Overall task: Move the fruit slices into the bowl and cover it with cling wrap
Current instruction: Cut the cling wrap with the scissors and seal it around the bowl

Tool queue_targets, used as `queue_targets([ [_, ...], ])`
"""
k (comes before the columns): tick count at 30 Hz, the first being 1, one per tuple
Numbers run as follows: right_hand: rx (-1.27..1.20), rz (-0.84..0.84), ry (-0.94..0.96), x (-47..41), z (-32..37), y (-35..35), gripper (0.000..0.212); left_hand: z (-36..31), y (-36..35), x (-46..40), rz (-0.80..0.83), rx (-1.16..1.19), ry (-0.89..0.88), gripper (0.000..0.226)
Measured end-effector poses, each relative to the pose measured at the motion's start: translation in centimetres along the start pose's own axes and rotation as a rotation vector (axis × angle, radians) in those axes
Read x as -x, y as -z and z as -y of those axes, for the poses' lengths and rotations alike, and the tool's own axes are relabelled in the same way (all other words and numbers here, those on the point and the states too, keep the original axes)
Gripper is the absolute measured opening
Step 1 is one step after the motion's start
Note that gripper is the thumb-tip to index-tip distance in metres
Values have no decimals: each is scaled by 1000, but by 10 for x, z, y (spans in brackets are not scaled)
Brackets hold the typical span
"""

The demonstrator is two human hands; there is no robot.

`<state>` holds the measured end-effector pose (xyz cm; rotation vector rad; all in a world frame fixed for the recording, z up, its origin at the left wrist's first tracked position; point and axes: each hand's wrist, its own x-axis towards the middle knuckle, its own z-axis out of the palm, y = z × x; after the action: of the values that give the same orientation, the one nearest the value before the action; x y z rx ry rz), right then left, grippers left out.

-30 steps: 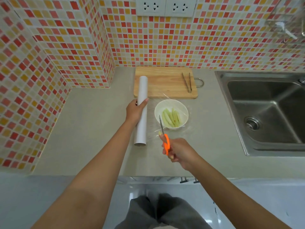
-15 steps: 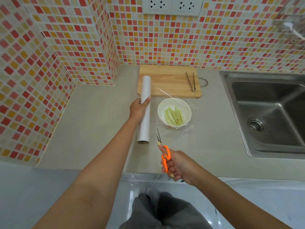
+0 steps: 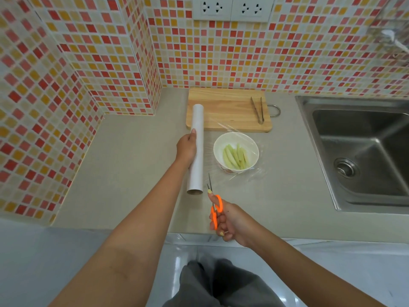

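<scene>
A white bowl (image 3: 236, 152) holding pale green fruit slices (image 3: 235, 157) stands on the grey counter. A clear sheet of cling wrap (image 3: 247, 142) lies loosely over the bowl and onto the counter around it. Left of the bowl, my left hand (image 3: 187, 149) grips the white cling wrap roll (image 3: 196, 149), which lies lengthwise on the counter. My right hand (image 3: 230, 220) holds orange-handled scissors (image 3: 214, 203) near the counter's front edge, blades slightly apart and pointing toward the roll's near end.
A wooden cutting board (image 3: 229, 109) lies behind the bowl, with metal tongs (image 3: 257, 110) on its right side. A steel sink (image 3: 363, 149) fills the right. Tiled walls close off the back and left, with sockets (image 3: 232, 7) above.
My right hand has drawn the scissors back from beside the bowl toward the counter's front edge. My left hand stays on the roll.
</scene>
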<state>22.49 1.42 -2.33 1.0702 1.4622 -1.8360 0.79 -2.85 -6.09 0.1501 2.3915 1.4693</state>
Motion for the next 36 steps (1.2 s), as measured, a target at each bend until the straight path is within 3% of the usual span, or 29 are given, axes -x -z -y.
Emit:
queue_targets([
  [36, -48, -123, 123, -14, 9, -10, 53, -2, -1, 1, -3, -6, 34, 50],
])
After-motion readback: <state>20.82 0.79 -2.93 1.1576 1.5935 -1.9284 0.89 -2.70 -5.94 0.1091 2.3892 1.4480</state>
